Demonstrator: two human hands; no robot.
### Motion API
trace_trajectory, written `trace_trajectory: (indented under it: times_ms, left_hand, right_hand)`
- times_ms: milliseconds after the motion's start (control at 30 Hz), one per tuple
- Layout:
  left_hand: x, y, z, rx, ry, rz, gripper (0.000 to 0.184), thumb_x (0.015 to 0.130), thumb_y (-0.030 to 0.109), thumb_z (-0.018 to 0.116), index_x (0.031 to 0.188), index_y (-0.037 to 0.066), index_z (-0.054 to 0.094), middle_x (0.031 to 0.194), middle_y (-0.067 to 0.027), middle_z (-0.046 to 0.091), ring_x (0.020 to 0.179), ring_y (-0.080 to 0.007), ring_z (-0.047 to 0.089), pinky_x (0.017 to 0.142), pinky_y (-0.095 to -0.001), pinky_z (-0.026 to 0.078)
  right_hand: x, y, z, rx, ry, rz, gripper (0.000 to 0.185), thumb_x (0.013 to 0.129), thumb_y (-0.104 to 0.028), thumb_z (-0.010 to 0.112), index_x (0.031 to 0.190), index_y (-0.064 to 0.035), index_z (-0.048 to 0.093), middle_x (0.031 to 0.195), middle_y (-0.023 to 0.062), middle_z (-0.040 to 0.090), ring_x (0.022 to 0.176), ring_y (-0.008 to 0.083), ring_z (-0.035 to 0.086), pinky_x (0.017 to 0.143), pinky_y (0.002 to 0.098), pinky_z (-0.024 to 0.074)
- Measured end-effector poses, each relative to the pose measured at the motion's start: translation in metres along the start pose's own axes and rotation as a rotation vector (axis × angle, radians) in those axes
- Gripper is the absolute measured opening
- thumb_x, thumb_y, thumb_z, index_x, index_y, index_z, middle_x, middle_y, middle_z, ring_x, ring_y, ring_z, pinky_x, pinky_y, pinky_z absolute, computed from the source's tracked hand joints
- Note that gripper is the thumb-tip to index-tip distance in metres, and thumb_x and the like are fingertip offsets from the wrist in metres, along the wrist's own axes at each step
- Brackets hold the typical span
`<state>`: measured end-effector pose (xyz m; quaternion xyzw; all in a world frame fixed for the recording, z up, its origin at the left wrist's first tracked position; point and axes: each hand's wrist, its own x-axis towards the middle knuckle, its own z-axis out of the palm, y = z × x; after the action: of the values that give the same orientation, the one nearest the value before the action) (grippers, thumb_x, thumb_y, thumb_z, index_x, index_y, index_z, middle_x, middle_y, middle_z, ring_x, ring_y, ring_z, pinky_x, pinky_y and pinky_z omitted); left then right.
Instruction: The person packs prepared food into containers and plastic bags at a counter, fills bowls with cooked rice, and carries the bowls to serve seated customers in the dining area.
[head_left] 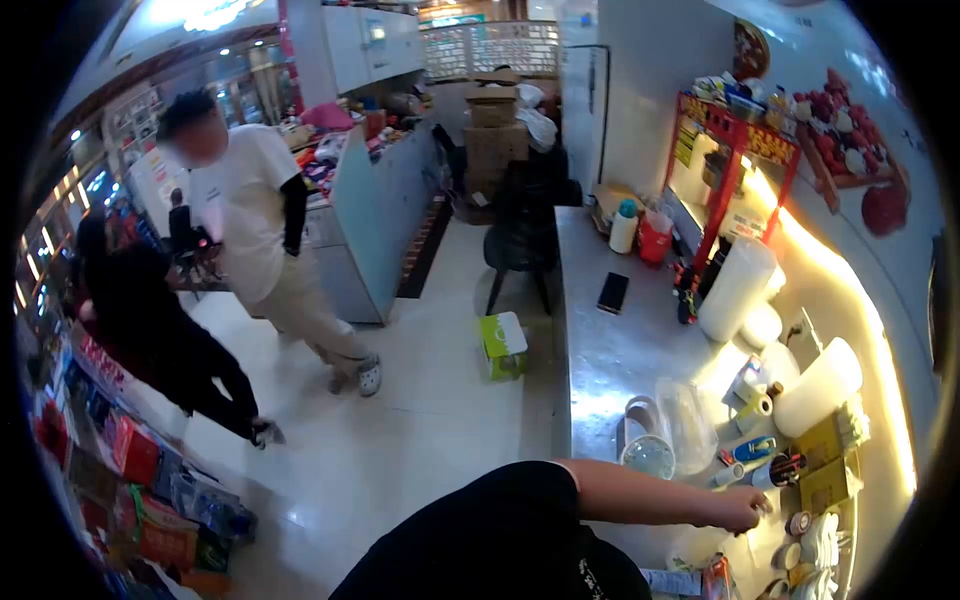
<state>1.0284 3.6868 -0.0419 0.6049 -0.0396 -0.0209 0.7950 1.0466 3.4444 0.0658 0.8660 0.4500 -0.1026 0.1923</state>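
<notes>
My left hand reaches out over the right side of the metal counter, below a black sleeve. Its fingers are curled together; whatever lies at the fingertips is too small to make out. Just above it stand a dark cup of pens and a small white cylinder. A blue tape-like item lies a little farther up. Small round jars and stacked white items are right of the hand. My right hand is out of view.
On the counter are a phone, a bottle, a clear round container, white rolls and a red popcorn machine. A black chair and green box stand beyond. Two people stand at left.
</notes>
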Motion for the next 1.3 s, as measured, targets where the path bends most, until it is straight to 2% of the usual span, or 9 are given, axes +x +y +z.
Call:
trace_trajectory:
  times_ms: [167, 467, 533, 567, 633, 833, 933, 1167, 1300]
  left_hand:
    - [0.000, 0.019, 0.042, -0.122, -0.180, 0.016, 0.023, 0.070, 0.001, 0.043, 0.087, -0.004, 0.058, 0.063, -0.0132, 0.062, 0.053, -0.0177, 0.060, 0.041, -0.0273, 0.040]
    - [-0.023, 0.023, 0.071, 0.253, -0.280, 0.226, 0.031, 0.065, -0.008, 0.053, 0.095, -0.004, 0.058, 0.081, -0.0147, 0.061, 0.059, -0.0219, 0.062, 0.046, -0.0302, 0.054]
    - [-0.022, 0.015, 0.079, 0.407, -0.222, 0.245, 0.028, 0.062, -0.004, 0.061, 0.090, -0.002, 0.056, 0.080, -0.0157, 0.060, 0.062, -0.0250, 0.061, 0.052, -0.0350, 0.051]
    - [0.001, -0.015, 0.079, 0.647, -0.157, 0.350, 0.032, 0.057, -0.001, 0.065, 0.088, 0.000, 0.056, 0.082, -0.0162, 0.058, 0.073, -0.0291, 0.059, 0.065, -0.0393, 0.047]
    - [0.008, -0.038, 0.086, 0.474, -0.143, 0.249, 0.036, 0.057, -0.004, 0.061, 0.092, 0.003, 0.054, 0.086, -0.0155, 0.058, 0.083, -0.0328, 0.055, 0.072, -0.0404, 0.044]
    - [0.014, -0.003, 0.083, 0.741, -0.138, 0.228, 0.022, 0.072, 0.003, 0.056, 0.094, 0.000, 0.055, 0.087, -0.0191, 0.061, 0.080, -0.0330, 0.061, 0.071, -0.0398, 0.047]
    - [0.026, -0.004, 0.069, 0.421, -0.275, 0.091, 0.068, 0.068, 0.008, 0.070, 0.127, 0.000, 0.038, 0.092, -0.0149, 0.061, 0.078, -0.0211, 0.063, 0.067, -0.0309, 0.051]
    - [0.043, 0.015, 0.065, 0.701, -0.461, 0.311, 0.051, 0.067, 0.015, 0.072, 0.109, -0.002, 0.049, 0.086, -0.0136, 0.062, 0.076, -0.0185, 0.062, 0.064, -0.0300, 0.049]
    - [0.040, 0.025, 0.030, 0.603, -0.595, -0.091, 0.027, 0.070, 0.012, 0.070, 0.092, -0.001, 0.059, 0.069, -0.0043, 0.055, 0.063, -0.0101, 0.050, 0.055, -0.0247, 0.040]
  right_hand:
    - [0.011, -0.031, 0.010, -0.422, 1.029, -0.093, 0.016, 0.081, -0.021, 0.057, 0.088, -0.0071, 0.062, 0.083, 0.0121, 0.061, 0.082, 0.0299, 0.056, 0.077, 0.0433, 0.0415]
    - [0.032, -0.025, 0.072, 1.256, 0.935, 0.310, 0.041, 0.084, -0.014, 0.061, 0.117, 0.0033, 0.047, 0.098, 0.0163, 0.058, 0.086, 0.0258, 0.056, 0.067, 0.0276, 0.0487]
    - [0.022, -0.031, 0.080, 1.602, 0.830, 0.183, 0.075, 0.085, -0.016, 0.060, 0.139, -0.0020, 0.010, 0.126, 0.0201, 0.040, 0.103, 0.0310, 0.049, 0.071, 0.0291, 0.0522]
    - [0.028, -0.031, 0.075, 1.803, 0.809, 0.293, 0.061, 0.073, -0.012, 0.067, 0.127, -0.0045, 0.041, 0.122, 0.0116, 0.048, 0.107, 0.0233, 0.051, 0.085, 0.0362, 0.0446]
    - [0.023, -0.041, 0.050, 1.672, 0.773, 0.391, 0.060, 0.078, -0.007, 0.062, 0.131, -0.0049, 0.033, 0.090, 0.0135, 0.061, 0.084, 0.0200, 0.059, 0.071, 0.0284, 0.0489]
    - [0.022, -0.027, 0.025, 1.808, 0.611, 0.308, 0.050, 0.077, -0.010, 0.064, 0.121, -0.0014, 0.044, 0.093, 0.0119, 0.060, 0.080, 0.0137, 0.059, 0.070, 0.0246, 0.0463]
    - [0.030, -0.017, 0.032, 2.040, 0.593, 0.255, 0.056, 0.076, -0.005, 0.066, 0.126, -0.0037, 0.041, 0.088, 0.0090, 0.062, 0.082, 0.0136, 0.059, 0.073, 0.0252, 0.0453]
    - [0.029, -0.022, 0.028, 2.064, 0.552, 0.316, 0.054, 0.074, 0.000, 0.062, 0.124, -0.0037, 0.043, 0.084, 0.0064, 0.060, 0.077, 0.0099, 0.056, 0.071, 0.0216, 0.0432]
    - [0.023, -0.015, 0.050, 2.021, 0.502, 0.289, 0.038, 0.077, -0.004, 0.061, 0.113, -0.0015, 0.051, 0.077, 0.0025, 0.058, 0.070, 0.0061, 0.053, 0.064, 0.0189, 0.0405]
